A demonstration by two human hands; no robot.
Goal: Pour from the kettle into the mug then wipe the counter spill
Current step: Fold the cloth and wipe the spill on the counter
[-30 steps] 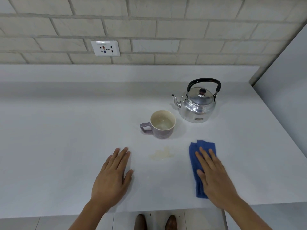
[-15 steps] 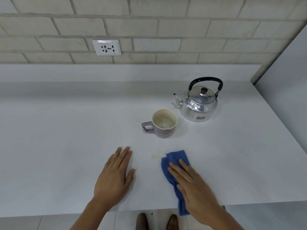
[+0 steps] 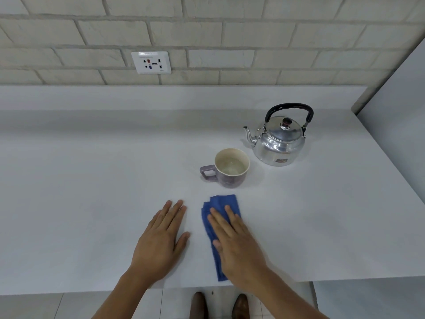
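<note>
Right hand [image 3: 239, 247] flat, fingers spread, pressing blue cloth [image 3: 220, 217]; cloth slid left since earlier frame, covering spill spot near mug [image 3: 231, 168]. Left hand [image 3: 161, 242] flat, empty, unmoved. Kettle [image 3: 279, 140] far right.

Steel kettle [image 3: 279, 143] upright behind the filled mug [image 3: 231, 168] — blue cloth [image 3: 222, 204] flat just before it.

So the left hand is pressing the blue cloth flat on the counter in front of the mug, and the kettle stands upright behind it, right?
Not quite: the head view shows the right hand pressing the blue cloth; the left hand lies flat on bare counter. The mug and kettle are as you said.
</note>
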